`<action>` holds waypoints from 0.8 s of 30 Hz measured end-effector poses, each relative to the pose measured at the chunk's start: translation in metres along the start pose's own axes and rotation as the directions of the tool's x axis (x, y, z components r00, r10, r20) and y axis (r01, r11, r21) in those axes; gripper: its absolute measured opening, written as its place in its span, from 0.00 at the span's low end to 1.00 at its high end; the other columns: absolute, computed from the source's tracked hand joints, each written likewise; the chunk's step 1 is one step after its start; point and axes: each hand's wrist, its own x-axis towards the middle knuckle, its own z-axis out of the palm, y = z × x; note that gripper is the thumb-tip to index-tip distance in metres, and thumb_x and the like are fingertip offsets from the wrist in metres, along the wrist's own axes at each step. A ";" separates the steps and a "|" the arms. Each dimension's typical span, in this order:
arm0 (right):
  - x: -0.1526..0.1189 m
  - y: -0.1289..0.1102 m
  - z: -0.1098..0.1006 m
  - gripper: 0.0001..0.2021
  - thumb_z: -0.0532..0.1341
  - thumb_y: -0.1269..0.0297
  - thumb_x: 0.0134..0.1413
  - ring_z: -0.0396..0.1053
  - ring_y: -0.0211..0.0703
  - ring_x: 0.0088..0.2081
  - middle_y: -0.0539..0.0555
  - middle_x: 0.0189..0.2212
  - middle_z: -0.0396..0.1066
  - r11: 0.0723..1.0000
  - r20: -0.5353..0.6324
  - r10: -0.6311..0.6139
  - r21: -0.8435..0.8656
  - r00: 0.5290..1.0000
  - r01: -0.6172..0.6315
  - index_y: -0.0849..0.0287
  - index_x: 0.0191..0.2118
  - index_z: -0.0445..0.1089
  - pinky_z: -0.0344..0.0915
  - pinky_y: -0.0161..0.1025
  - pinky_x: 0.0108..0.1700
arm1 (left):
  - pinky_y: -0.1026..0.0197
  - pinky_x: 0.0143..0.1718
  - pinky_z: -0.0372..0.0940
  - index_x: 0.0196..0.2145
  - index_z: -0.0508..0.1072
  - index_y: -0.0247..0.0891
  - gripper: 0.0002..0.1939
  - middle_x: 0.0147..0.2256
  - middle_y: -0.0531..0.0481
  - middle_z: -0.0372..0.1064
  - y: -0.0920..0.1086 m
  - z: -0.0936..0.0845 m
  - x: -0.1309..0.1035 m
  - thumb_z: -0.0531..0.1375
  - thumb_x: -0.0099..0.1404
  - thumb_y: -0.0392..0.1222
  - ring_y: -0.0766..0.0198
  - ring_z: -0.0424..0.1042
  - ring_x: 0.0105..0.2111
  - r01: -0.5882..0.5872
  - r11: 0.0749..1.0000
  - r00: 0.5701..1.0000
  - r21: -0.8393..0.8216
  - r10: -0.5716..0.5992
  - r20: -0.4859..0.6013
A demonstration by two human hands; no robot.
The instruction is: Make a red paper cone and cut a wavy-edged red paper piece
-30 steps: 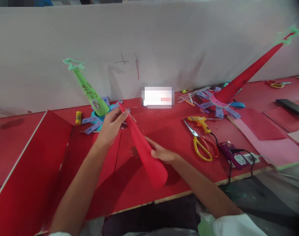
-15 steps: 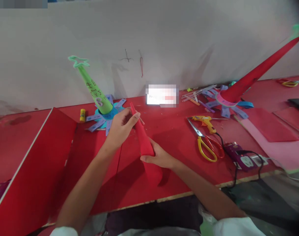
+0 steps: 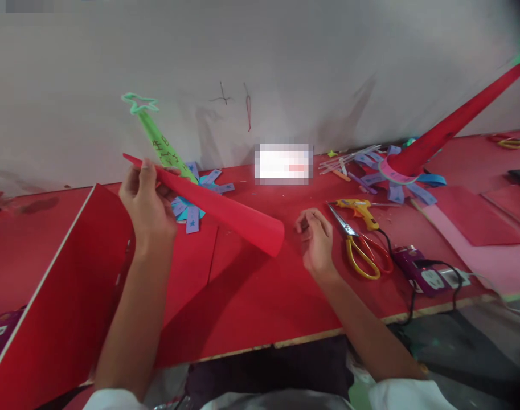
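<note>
A rolled red paper cone [image 3: 225,210] lies slantwise in the air over the table, narrow tip up to the left, wide end toward the middle. My left hand [image 3: 146,199] is closed around it near the tip. Apart from the cone's wide end, my right hand [image 3: 317,239] has loosely curled fingers, with nothing visible in it. Just right of that hand are scissors [image 3: 356,242] with yellow and red handles and a yellow glue gun [image 3: 357,210]. Behind the cone stands a green paper cone [image 3: 159,142] topped by a star outline, its blue base partly hidden.
A tall red cone [image 3: 451,122] with a pink ring leans at the right. A purple power strip [image 3: 422,273] with cords sits near the front edge. A red board [image 3: 58,296] stands at the left. A blurred bright screen [image 3: 283,164] rests against the wall.
My right hand has let go of the red cone and moved right. My left hand has carried the cone left, tilting it from nearly lengthwise to slanting across.
</note>
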 end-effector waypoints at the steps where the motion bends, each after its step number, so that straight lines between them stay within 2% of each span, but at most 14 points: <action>1: 0.000 0.000 0.000 0.14 0.69 0.54 0.63 0.62 0.39 0.26 0.47 0.25 0.64 0.998 0.023 0.055 0.013 0.998 -0.055 0.52 0.29 0.70 0.62 0.39 0.30 | 0.58 0.36 0.79 0.34 0.70 0.39 0.14 0.27 0.51 0.77 -0.004 -0.001 0.001 0.68 0.68 0.50 0.62 0.80 0.29 0.009 1.000 1.000 -0.001 -0.009 -0.018; 4: -0.005 0.003 0.004 0.10 0.68 0.56 0.59 0.66 0.41 0.29 0.49 0.28 0.69 0.984 0.125 0.169 0.027 0.978 -0.174 0.53 0.30 0.73 0.64 0.40 0.33 | 0.58 0.37 0.78 0.34 0.68 0.40 0.18 0.28 0.53 0.76 -0.014 0.000 0.001 0.70 0.66 0.53 0.60 0.82 0.34 0.037 0.999 0.999 -0.012 -0.038 -0.037; 9: -0.009 0.007 0.010 0.03 0.69 0.62 0.55 0.75 0.46 0.41 0.51 0.35 0.79 0.978 0.227 0.205 -0.003 0.952 -0.210 0.53 0.35 0.79 0.70 0.44 0.45 | 0.63 0.30 0.71 0.33 0.67 0.41 0.19 0.29 0.54 0.76 -0.021 0.003 -0.006 0.70 0.66 0.54 0.64 0.78 0.32 0.034 0.999 0.999 0.016 -0.033 -0.039; 13: -0.008 0.004 0.012 0.07 0.74 0.62 0.51 0.78 0.51 0.47 0.52 0.40 0.83 0.973 0.272 0.211 0.036 0.939 -0.229 0.52 0.38 0.82 0.72 0.46 0.49 | 0.62 0.32 0.72 0.34 0.68 0.42 0.17 0.29 0.55 0.76 -0.018 0.006 -0.010 0.69 0.68 0.53 0.63 0.79 0.34 0.064 0.997 0.998 0.044 -0.063 -0.019; 16: -0.010 0.005 0.012 0.11 0.76 0.58 0.52 0.79 0.54 0.51 0.54 0.42 0.84 0.966 0.296 0.230 0.042 0.927 -0.253 0.52 0.41 0.84 0.74 0.48 0.50 | 0.62 0.34 0.73 0.34 0.68 0.42 0.18 0.29 0.55 0.75 -0.016 0.008 -0.012 0.69 0.69 0.54 0.62 0.80 0.37 0.052 0.997 0.998 0.050 -0.049 -0.050; 19: -0.012 0.008 0.011 0.12 0.77 0.56 0.52 0.79 0.56 0.54 0.55 0.43 0.85 0.964 0.308 0.243 0.027 0.920 -0.263 0.52 0.42 0.84 0.76 0.51 0.52 | 0.61 0.37 0.75 0.35 0.69 0.41 0.17 0.30 0.55 0.76 -0.016 0.008 -0.013 0.69 0.69 0.53 0.62 0.81 0.38 0.086 0.995 0.996 0.043 -0.085 -0.011; 21: -0.013 0.010 0.011 0.13 0.78 0.56 0.51 0.79 0.57 0.54 0.55 0.43 0.85 0.963 0.318 0.246 0.026 0.915 -0.268 0.52 0.42 0.85 0.76 0.53 0.53 | 0.60 0.38 0.75 0.34 0.68 0.42 0.18 0.30 0.56 0.77 -0.016 0.007 -0.013 0.70 0.68 0.54 0.63 0.81 0.37 0.114 0.993 0.993 0.042 -0.115 0.027; 24: -0.014 0.008 0.012 0.15 0.80 0.56 0.48 0.79 0.58 0.56 0.55 0.42 0.85 0.962 0.338 0.245 0.030 0.909 -0.271 0.51 0.42 0.85 0.76 0.55 0.57 | 0.59 0.36 0.76 0.33 0.68 0.42 0.20 0.30 0.55 0.76 -0.016 0.008 -0.013 0.72 0.65 0.56 0.63 0.80 0.35 0.100 0.995 0.995 0.021 -0.100 0.020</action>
